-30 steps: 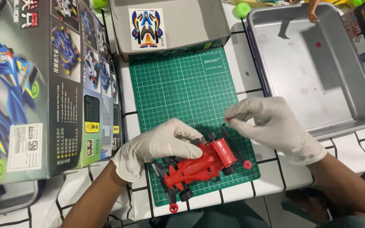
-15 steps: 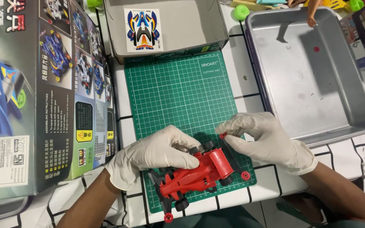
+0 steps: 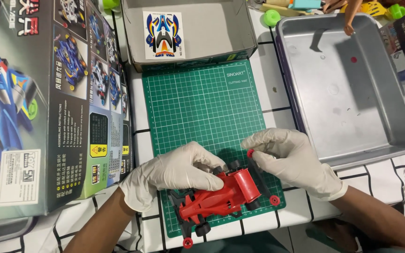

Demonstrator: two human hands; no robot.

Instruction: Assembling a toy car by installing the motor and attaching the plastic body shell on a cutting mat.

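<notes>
At lower centre, the gloved left hand (image 3: 176,175) clamps its fingers on the red plastic toy racing car (image 3: 221,199); the gloved right hand (image 3: 294,159) pinches the car's small red rear roller (image 3: 251,153) over the green gridded cutting mat (image 3: 202,107).

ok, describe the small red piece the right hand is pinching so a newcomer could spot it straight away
Start at the green cutting mat in the middle of the table and go to its near edge, where a red toy car lies under two gloved hands. The small red piece sits at the right hand's fingertips, just above the car's rear. Unlike the car's other red rollers, it is pinched between fingers.
</notes>
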